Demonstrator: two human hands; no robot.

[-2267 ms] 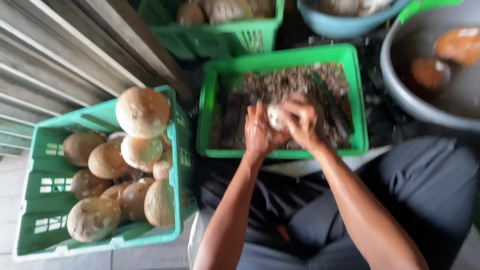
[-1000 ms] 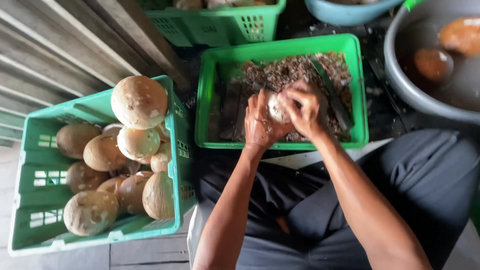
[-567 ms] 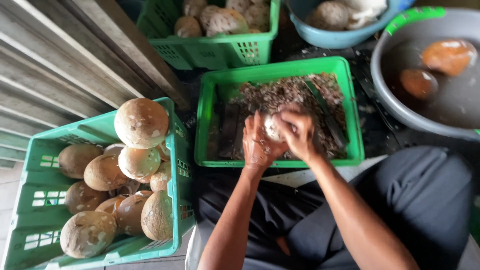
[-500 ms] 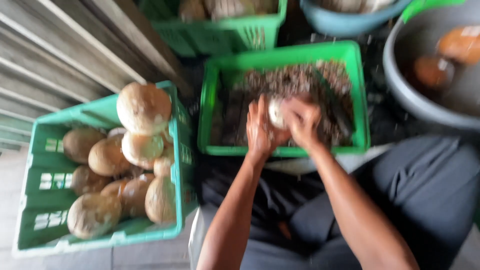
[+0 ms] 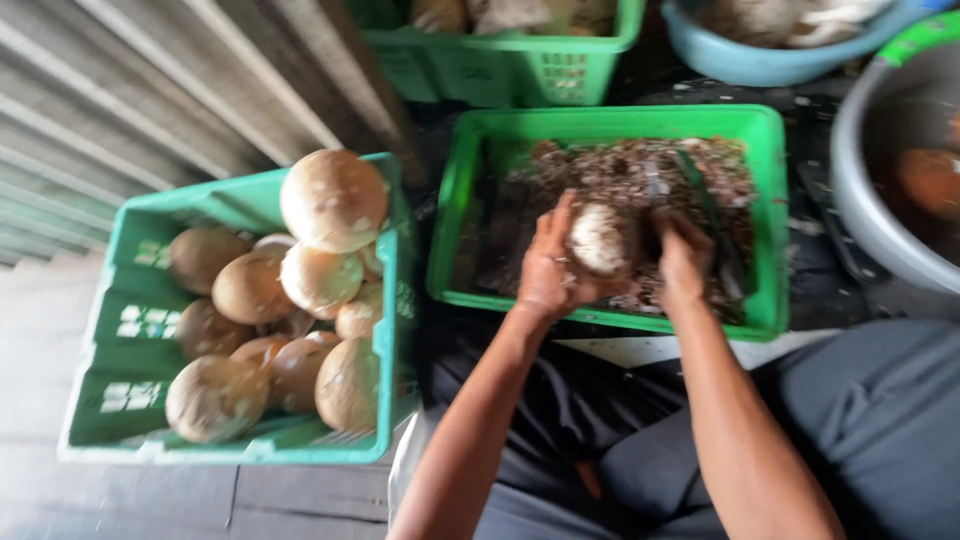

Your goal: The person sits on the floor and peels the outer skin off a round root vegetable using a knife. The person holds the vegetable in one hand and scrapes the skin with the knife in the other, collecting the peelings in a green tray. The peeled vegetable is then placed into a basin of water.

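Observation:
My left hand [image 5: 551,262] cups a small pale, rounded coconut [image 5: 601,238] from the left. On the coconut's right side my right hand [image 5: 683,257] is closed, and a dark blade-like tool seems to run up from it, though blur hides the detail. Both hands hover over a green plastic tray [image 5: 455,210] filled with brown husk shavings [image 5: 620,170]. My forearms reach forward from my lap in dark trousers.
A green crate [image 5: 130,330] at the left holds several brown husked coconuts. Another green basket [image 5: 520,65] stands at the back. A blue bowl [image 5: 740,60] and a grey basin [image 5: 870,200] with brown pieces sit at the right. Corrugated metal runs along the upper left.
The hands stay on the coconut over the tray, and the coconut turns slightly between them. The camera view has shifted and shaken a little.

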